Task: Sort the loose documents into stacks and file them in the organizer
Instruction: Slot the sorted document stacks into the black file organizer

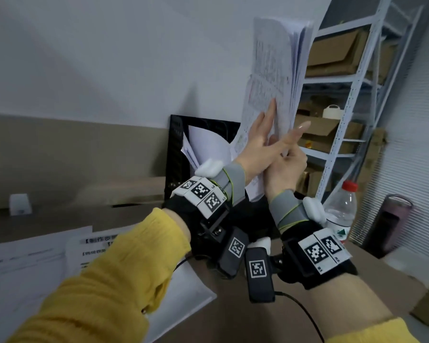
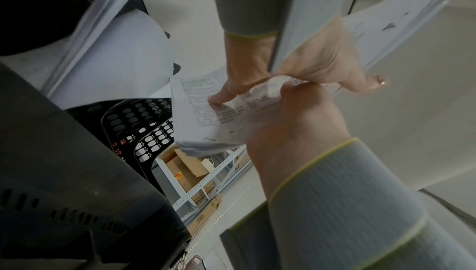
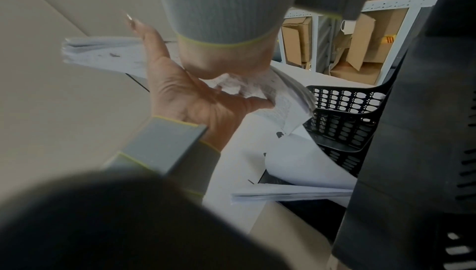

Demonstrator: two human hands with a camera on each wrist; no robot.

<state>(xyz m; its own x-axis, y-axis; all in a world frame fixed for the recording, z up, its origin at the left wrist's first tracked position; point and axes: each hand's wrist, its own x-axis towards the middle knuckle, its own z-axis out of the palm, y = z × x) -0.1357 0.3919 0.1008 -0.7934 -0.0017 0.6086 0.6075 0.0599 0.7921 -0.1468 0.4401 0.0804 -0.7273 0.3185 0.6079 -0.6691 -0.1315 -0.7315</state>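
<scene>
A thick stack of printed documents (image 1: 275,78) is held upright in the air above the black mesh organizer (image 1: 177,144), its long axis near vertical and its fanned top edge tilted toward the metal shelf (image 1: 344,95). The print on the facing page is blurred and cannot be read. The left hand (image 1: 260,142) is laid against the facing page with the index finger straight, while its thumb pinches the lower edge, as seen in the left wrist view. The grip of the right hand (image 1: 286,167) is closed round the bottom corner of the stack, where the sheets are bent. White sheets (image 1: 203,147) are already stood in the organizer, curling out over its front. In front of the organizer, loose pages (image 1: 35,253) lie flat on the counter (image 1: 369,276); a bracketed Chinese heading is seen on one, too blurred to make out. Beside the organizer a clear bottle (image 1: 342,209) with a red cap stands near the counter's edge.
</scene>
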